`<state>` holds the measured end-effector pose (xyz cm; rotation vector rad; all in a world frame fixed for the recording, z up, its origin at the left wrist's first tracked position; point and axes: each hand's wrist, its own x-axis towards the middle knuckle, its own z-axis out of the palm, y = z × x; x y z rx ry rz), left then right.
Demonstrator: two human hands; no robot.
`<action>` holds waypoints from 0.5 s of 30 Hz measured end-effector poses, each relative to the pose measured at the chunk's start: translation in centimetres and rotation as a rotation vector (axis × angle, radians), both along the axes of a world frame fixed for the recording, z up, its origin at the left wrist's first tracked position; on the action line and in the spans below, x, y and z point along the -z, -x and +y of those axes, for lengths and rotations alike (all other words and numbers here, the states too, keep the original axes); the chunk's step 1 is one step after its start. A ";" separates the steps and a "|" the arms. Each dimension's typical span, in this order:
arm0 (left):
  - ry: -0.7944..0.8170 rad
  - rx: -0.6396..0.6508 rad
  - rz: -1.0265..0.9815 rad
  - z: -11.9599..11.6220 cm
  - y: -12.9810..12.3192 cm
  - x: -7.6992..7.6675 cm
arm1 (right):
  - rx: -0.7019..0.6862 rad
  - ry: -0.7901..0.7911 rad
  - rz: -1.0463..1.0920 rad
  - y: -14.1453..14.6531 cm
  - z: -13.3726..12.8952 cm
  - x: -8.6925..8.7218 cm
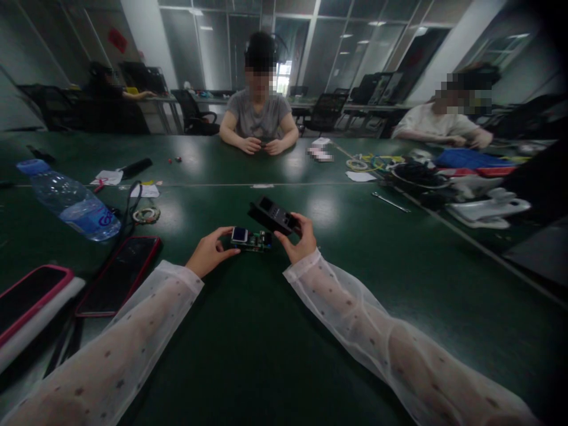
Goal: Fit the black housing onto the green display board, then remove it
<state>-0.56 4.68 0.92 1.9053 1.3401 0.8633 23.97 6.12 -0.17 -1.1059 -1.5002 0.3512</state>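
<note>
My left hand (215, 249) pinches the left end of a small green circuit board (255, 240), which carries a little square screen (240, 235) on its upper side. Between thumb and fingers, my right hand (300, 238) grips the right end of a black plastic housing (273, 214) with a window and several small openings in its face. The housing is tilted and lies just beyond the board, close to its right end. Whether the two touch is hard to make out. Both hands are low over the dark green table (275, 331).
On the left are a water bottle (73, 204), a red-edged phone (119, 275), a pink-cased phone (31, 296) and a beaded bracelet (146, 215). A wrench (390, 202), cables (373, 163) and a grey-white tool (488, 207) lie right. A person (260, 112) sits opposite.
</note>
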 end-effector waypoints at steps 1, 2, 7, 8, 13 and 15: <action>0.001 0.000 0.009 0.0 0.0 -0.1 | 0.019 0.005 0.007 -0.1 0.1 0.0; -0.001 -0.002 0.019 -0.1 0.0 -0.1 | 0.033 0.014 0.009 -0.2 0.3 0.1; -0.015 -0.024 0.019 0.0 0.1 0.1 | 0.112 0.110 0.003 -0.8 1.3 1.4; -0.015 -0.030 0.015 0.0 0.2 0.1 | 0.124 0.130 0.007 -1.0 1.6 1.8; -0.003 -0.043 0.018 0.1 0.3 0.3 | 0.159 0.176 -0.106 -1.5 2.2 2.9; 0.001 -0.044 0.017 0.0 0.3 0.2 | 0.212 0.171 -0.196 -1.6 2.1 2.9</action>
